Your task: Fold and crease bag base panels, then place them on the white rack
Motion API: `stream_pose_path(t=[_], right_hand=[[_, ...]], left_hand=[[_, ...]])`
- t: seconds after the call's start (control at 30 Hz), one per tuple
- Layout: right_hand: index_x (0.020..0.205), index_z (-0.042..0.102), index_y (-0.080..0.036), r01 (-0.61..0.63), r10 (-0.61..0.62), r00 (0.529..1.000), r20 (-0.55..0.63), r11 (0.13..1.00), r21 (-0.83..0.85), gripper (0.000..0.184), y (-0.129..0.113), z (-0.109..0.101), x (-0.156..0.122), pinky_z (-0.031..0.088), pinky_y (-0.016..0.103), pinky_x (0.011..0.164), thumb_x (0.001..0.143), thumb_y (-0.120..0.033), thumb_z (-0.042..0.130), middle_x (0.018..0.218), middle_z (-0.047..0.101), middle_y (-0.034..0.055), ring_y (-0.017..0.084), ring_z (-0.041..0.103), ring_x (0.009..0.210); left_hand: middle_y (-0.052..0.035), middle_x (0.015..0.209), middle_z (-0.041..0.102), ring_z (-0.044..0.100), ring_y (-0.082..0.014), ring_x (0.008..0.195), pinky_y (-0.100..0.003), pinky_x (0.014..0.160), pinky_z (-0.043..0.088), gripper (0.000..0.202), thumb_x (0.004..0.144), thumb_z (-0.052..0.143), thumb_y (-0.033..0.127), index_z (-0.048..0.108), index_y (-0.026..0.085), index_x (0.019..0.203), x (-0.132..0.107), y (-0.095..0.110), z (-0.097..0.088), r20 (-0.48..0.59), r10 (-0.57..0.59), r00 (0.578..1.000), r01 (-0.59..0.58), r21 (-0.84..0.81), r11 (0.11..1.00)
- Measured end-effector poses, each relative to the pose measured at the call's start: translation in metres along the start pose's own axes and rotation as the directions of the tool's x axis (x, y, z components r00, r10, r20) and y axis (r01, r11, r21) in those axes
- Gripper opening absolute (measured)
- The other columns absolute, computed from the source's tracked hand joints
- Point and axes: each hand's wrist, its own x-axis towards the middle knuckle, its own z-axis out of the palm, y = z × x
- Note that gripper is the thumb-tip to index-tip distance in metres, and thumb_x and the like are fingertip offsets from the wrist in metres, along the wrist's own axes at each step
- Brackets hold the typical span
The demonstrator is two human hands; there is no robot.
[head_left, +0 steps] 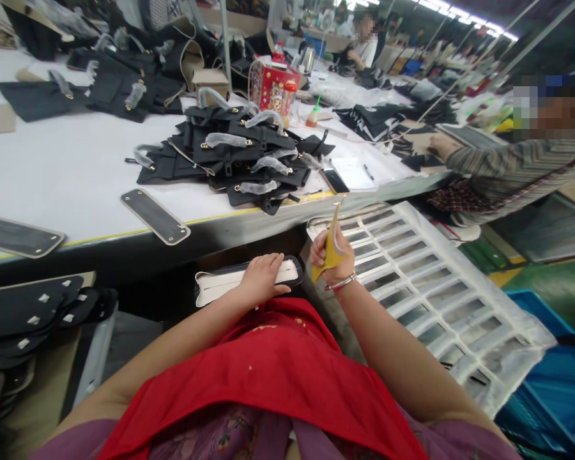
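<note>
My left hand (261, 279) lies flat across a long bag piece (220, 289) with a white upper face and a black edge, held level at my lap. Its fingers are stretched out over the white face. To the right, my right hand (341, 259) is raised and closed around a yellow strip (334, 246), thin and curled like paper, which points upward. A white slatted rack (412, 268) stands just beyond that hand. On the table edge ahead, a black panel with pale trim and metal eyelets (156, 217) sticks out over the side.
A heap of black bag parts with plastic-wrapped handles (239, 150) covers the table middle. A phone (335, 180), notebook (354, 174) and small glue bottle (312, 116) lie nearby. Stacked black panels (29, 313) are at left. A co-worker's striped sleeve (508, 163) shows at right, above a blue bin (551, 390).
</note>
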Motion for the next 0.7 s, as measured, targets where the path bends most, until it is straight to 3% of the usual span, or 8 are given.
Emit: stream_pose_path(t=[0.07, 0.17, 0.5, 0.7], right_hand=[[0.058, 0.032, -0.021, -0.010, 0.007, 1.000, 0.012, 0.949, 0.314, 0.053, 0.004, 0.012, -0.009, 0.023, 0.019, 0.035, 0.087, -0.062, 0.015, 0.044, 0.023, -0.0067, 0.007, 0.025, 0.033], [0.056, 0.031, -0.021, -0.053, 0.053, 0.998, 0.013, 0.882, 0.469, 0.051, 0.013, 0.023, -0.010, 0.021, 0.018, 0.033, 0.087, -0.059, 0.019, 0.043, 0.022, -0.0064, 0.007, 0.023, 0.033], [0.058, 0.032, -0.021, -0.129, 0.155, 0.988, -0.016, 0.870, 0.476, 0.050, 0.023, 0.037, 0.004, 0.018, 0.019, 0.032, 0.080, -0.066, 0.030, 0.041, 0.024, -0.0080, 0.006, 0.023, 0.031], [0.061, 0.028, -0.022, -0.115, 0.073, 0.990, 0.123, 0.917, 0.381, 0.046, 0.019, 0.023, 0.018, 0.021, 0.019, 0.035, 0.084, -0.060, 0.019, 0.046, 0.021, -0.0074, 0.008, 0.020, 0.034]], left_hand=[[-0.0150, 0.133, 0.046, 0.044, -0.0284, 0.120, -0.039, 0.099, 0.034, 0.081, 0.070, 0.066, 0.052, 0.039, 0.009, 0.132, 0.000, -0.001, 0.000, -0.006, 0.013, 1.000, -0.013, -0.001, 1.000], [-0.0145, 0.134, 0.045, 0.043, -0.0281, 0.120, -0.040, 0.100, 0.033, 0.081, 0.070, 0.065, 0.052, 0.038, 0.011, 0.133, 0.001, -0.002, 0.002, 0.001, 0.013, 1.000, -0.012, -0.008, 1.000], [-0.0147, 0.133, 0.045, 0.043, -0.0281, 0.119, -0.041, 0.099, 0.033, 0.078, 0.070, 0.065, 0.049, 0.039, 0.012, 0.133, 0.004, 0.006, -0.002, 0.038, -0.025, 0.999, 0.025, -0.008, 1.000], [-0.0142, 0.132, 0.046, 0.043, -0.0272, 0.120, -0.041, 0.099, 0.034, 0.079, 0.069, 0.066, 0.051, 0.040, 0.013, 0.133, 0.000, 0.004, -0.003, 0.007, -0.009, 1.000, 0.009, -0.013, 1.000]])
